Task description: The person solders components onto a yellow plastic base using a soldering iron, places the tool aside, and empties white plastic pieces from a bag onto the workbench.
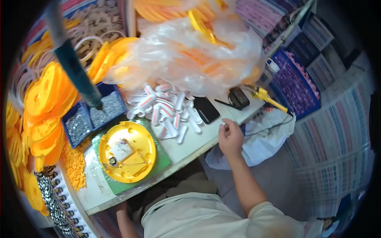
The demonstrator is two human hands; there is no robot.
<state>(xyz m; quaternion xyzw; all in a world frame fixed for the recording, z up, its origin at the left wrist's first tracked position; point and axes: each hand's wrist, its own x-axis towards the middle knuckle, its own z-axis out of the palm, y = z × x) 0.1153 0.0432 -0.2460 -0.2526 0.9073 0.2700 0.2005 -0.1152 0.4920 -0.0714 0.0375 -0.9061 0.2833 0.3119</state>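
My right hand (pixel 231 137) is over the table's front edge, to the right of the white pieces, its fingers curled in. Whether something small sits in them is hidden. Of my left arm (pixel 124 220) only the forearm and wrist show below the table edge; the hand is out of sight under the tabletop. A round yellow plastic housing (pixel 137 169) lies on a green mat (pixel 164 158) in front of me, untouched. Inside it are a white block (pixel 122 149), a small dark round part (pixel 112 161) and a thin wire. A teal screwdriver-like tool (pixel 75 67) hangs over the screw tray.
A blue tray (pixel 92 129) holds small metal parts. White labelled pieces (pixel 166 109), a black phone (pixel 206 110) and a black device (pixel 238 98) lie behind. Yellow discs (pixel 47 107) stack left, with orange bits (pixel 73 166). A plastic bag (pixel 190 55) fills the back.
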